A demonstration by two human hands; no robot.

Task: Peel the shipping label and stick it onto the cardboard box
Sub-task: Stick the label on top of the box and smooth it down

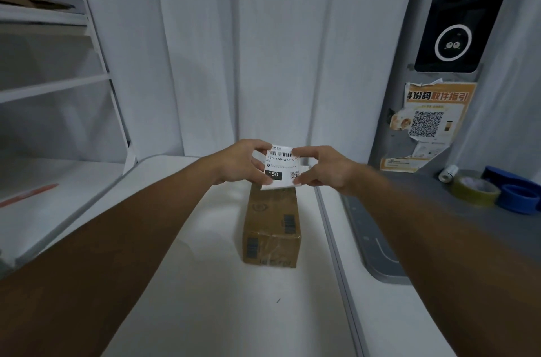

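Observation:
A small brown cardboard box (pixel 272 228) with clear tape over its near end lies on the white table (pixel 222 298). Above its far end I hold a white shipping label (pixel 281 165) printed with a barcode, "150" and a QR code. My left hand (pixel 243 162) pinches the label's left edge. My right hand (pixel 320 166) pinches its right edge. A white backing sheet shows behind and below the label, offset to the right. The label hangs in the air, apart from the box.
White shelves (pixel 52 84) stand at the left. A grey counter (pixel 439 210) at the right carries tape rolls (pixel 474 189) and blue rolls (pixel 518 198). A poster with a QR code (pixel 427 122) hangs on the grey pillar. White wall panels stand behind.

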